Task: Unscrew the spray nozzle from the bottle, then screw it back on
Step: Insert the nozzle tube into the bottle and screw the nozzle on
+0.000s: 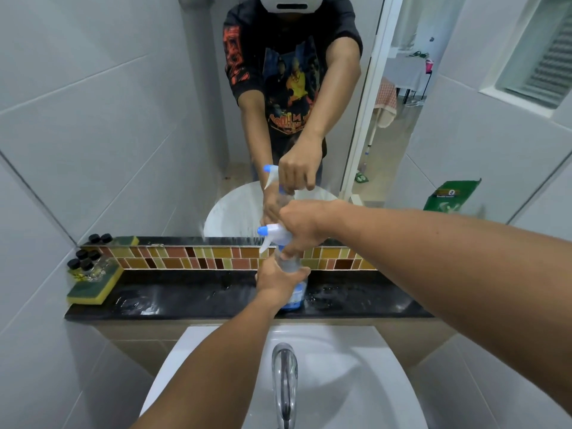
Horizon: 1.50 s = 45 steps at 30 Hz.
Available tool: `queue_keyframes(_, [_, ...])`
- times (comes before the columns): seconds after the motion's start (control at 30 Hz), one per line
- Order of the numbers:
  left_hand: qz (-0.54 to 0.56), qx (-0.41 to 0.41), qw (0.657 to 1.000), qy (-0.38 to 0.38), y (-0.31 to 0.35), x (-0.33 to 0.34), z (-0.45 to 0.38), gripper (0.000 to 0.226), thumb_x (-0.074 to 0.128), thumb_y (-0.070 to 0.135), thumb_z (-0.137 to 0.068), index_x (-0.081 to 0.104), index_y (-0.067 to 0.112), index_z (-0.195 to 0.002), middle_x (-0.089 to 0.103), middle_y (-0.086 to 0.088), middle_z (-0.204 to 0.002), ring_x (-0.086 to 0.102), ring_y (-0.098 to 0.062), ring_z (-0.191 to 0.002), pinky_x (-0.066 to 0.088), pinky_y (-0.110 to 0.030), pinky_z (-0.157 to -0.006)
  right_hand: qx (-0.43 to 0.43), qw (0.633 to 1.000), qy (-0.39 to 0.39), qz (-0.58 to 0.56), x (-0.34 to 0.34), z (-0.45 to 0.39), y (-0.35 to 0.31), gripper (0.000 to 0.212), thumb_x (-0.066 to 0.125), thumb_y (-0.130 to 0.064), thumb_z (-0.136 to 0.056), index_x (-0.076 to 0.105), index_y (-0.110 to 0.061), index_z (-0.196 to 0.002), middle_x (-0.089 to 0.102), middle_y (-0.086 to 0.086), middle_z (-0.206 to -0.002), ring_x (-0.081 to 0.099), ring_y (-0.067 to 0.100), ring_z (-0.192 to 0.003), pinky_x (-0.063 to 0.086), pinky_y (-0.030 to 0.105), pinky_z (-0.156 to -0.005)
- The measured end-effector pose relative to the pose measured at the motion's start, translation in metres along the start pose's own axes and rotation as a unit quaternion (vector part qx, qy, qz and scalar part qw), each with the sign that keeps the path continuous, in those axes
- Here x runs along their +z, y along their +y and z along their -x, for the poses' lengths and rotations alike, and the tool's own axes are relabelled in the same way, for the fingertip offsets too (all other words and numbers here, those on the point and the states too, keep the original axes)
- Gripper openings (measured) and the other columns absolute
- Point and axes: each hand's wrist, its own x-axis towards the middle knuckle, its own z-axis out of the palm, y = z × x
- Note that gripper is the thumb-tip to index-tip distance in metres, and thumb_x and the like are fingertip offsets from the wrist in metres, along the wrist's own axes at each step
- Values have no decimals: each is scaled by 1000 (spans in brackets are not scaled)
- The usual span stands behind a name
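Note:
A clear spray bottle (295,294) with a blue label stands upright on the black stone ledge (185,300) behind the sink. My left hand (278,278) wraps around the bottle's body. My right hand (305,226) grips the white spray nozzle (274,235), whose blue tip points left and whose trigger hangs below. The fingers hide the neck and collar, so I cannot tell whether the nozzle is seated on the thread. The mirror above repeats both hands and the bottle.
A green and yellow sponge (93,289) carrying several small black-capped jars (85,261) sits at the ledge's left end. A chrome tap (284,382) rises over the white basin (356,382) below my arms. A mosaic tile strip (185,258) runs under the mirror.

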Motion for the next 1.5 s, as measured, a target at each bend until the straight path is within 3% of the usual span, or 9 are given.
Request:
queue_keyframes(0.33, [1, 18, 1000, -2, 0, 1, 0, 55, 93, 22, -78, 69, 8, -125, 77, -9, -118, 73, -30, -113, 56, -51, -106, 307, 936, 27, -172, 17, 5, -32, 65, 55, -82, -72, 66, -18, -79, 70, -4, -62, 66, 15, -57, 47, 32, -57])
queue_keyframes(0.43, [18, 1, 1000, 1, 1, 2, 2, 44, 94, 18, -78, 70, 10, -114, 78, -9, -112, 75, -30, -108, 57, -51, -106, 263, 924, -91, -261, -11, 17, -26, 104, 28, -104, -65, 62, -18, -112, 75, 12, -109, 77, 29, -84, 56, 37, -66])
queue_keyframes(0.5, [3, 11, 1000, -7, 1, 1, 2, 43, 93, 23, -79, 69, 13, -115, 78, -7, -110, 75, -28, -106, 58, -50, -104, 196, 954, -61, -218, -27, 24, -14, 104, 18, -97, -77, 36, -31, -156, 45, 12, -157, 59, 37, -127, 53, 48, -89])
queue_keyframes(0.63, [-14, 28, 999, -14, 2, -2, 3, 47, 91, 28, -81, 69, 13, -120, 77, -8, -112, 73, -29, -108, 59, -51, -103, -55, 991, 122, 29, -40, 42, 15, 74, 53, -47, -97, 17, -37, -160, 33, 11, -162, 44, 33, -140, 44, 49, -105])
queue_keyframes(0.8, [-22, 38, 999, -9, 2, -2, 4, 42, 92, 26, -79, 72, 13, -114, 79, -8, -107, 75, -30, -103, 60, -50, -100, -218, 917, 87, 323, -28, 35, 9, 68, 79, -29, -86, 50, -45, -146, 26, 7, -168, 22, 34, -153, 30, 55, -118])
queue_keyframes(0.97, [-16, 20, 1000, -13, 0, -2, 3, 35, 91, 27, -80, 69, 22, -107, 77, 0, -103, 74, -24, -101, 58, -40, -93, -218, 928, 90, 288, -23, 23, 10, 42, 73, -47, -90, 65, -33, -128, 67, -8, -130, 52, 23, -131, 33, 56, -108])
queue_keyframes(1.13, [-4, -1, 1000, -6, -1, -1, 1, 40, 92, 28, -79, 71, 14, -110, 78, -5, -104, 76, -26, -99, 61, -38, -87, -121, 987, -1, 103, -12, 7, 9, 46, 73, -45, -92, 64, -15, -127, 69, 3, -118, 66, 24, -102, 56, 41, -87])
queue_keyframes(1.3, [16, -5, 1000, -6, 0, 1, 0, 35, 92, 24, -80, 68, 23, -106, 78, -1, -103, 75, -22, -99, 56, -33, -80, -49, 998, 34, -5, 4, 10, 9, 37, 75, -46, -89, 44, -25, -88, 44, -14, -74, 41, 4, -61, 27, 25, -52])
queue_keyframes(1.5, [28, -3, 1000, -3, 0, 2, 0, 37, 92, 21, -80, 67, 28, -106, 78, 0, -105, 74, -23, -103, 56, -34, -87, 53, 996, 52, -47, 14, 9, -5, 44, 76, -52, -83, 43, -26, -70, 51, -2, -72, 49, 12, -59, 31, 28, -47])
